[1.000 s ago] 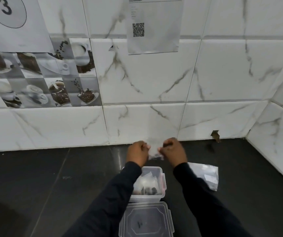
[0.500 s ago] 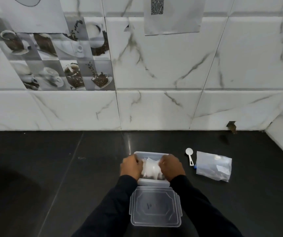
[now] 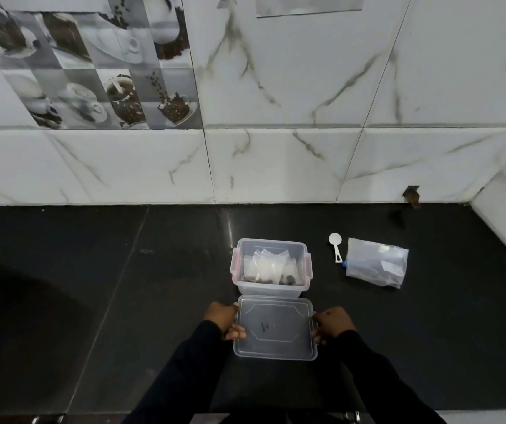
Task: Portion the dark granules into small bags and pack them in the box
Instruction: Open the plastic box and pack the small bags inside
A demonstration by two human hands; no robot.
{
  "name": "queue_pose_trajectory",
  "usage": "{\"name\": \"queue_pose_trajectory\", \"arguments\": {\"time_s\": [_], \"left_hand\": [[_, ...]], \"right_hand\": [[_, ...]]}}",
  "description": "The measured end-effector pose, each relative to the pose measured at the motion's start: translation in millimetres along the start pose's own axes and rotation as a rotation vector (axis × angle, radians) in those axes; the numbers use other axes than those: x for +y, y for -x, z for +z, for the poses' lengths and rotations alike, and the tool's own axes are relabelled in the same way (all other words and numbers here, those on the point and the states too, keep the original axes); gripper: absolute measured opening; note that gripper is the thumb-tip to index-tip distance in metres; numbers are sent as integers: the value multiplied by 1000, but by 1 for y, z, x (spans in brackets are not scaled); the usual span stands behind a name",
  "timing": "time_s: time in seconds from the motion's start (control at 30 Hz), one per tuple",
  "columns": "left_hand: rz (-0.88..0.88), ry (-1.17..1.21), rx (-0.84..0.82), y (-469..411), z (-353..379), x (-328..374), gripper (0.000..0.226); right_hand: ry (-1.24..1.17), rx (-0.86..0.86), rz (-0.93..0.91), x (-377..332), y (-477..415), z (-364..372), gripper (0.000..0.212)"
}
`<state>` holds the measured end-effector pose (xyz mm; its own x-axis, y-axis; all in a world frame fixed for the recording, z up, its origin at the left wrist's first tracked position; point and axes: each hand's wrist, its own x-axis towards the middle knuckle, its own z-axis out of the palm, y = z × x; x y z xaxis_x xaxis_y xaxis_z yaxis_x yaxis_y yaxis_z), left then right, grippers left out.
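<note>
Two hands are gripping the lid (image 3: 276,327), one at each short side. The left hand (image 3: 222,319) is curling round the lid's left edge, thumb lying on top; the right hand (image 3: 334,324) is clasping the right edge in the same way. Both arms are wearing dark sleeves.

The lid is clear plastic, rectangular, with a raised panel in the middle and a small dark mark on it. It is sitting flat and level, its far edge just beside the near wall of the box (image 3: 270,290). Whether it is resting on the worktop (image 3: 123,301) or being held just above it, I cannot tell.

The box is standing open on the black worktop, straight ahead of the person. It is clear, with pinkish clips hanging on its left and right sides. Several small bags (image 3: 267,264) are standing packed together inside, clear and crinkled, leaning on one another. Dark granules (image 3: 286,280) are gathering at the bottom of them.

To the right of the box, a white scoop (image 3: 335,246) is lying flat, its bowl pointing to the wall. Just beside it a big bag (image 3: 375,266) is lying on its side, clear, with dark granules showing along its lower edge.

White marbled tiles (image 3: 291,87) are covering the wall behind, with coffee-picture tiles (image 3: 92,71) at upper left.
</note>
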<state>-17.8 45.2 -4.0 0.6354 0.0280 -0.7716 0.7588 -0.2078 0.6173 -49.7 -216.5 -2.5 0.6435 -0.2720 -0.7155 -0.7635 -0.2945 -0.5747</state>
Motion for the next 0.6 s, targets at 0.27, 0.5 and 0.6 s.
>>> {"name": "queue_pose_trajectory", "arguments": {"time_s": [0.27, 0.5, 0.6], "left_hand": [[165, 49, -41, 76, -26, 15, 60], [660, -256, 248, 45, -28, 81, 31], [589, -306, 306, 26, -13, 78, 32]], "right_hand": [[-183, -117, -154, -24, 82, -37, 57], [-79, 276, -664, -76, 51, -38, 16], [25, 283, -568, -67, 23, -19, 26]]}}
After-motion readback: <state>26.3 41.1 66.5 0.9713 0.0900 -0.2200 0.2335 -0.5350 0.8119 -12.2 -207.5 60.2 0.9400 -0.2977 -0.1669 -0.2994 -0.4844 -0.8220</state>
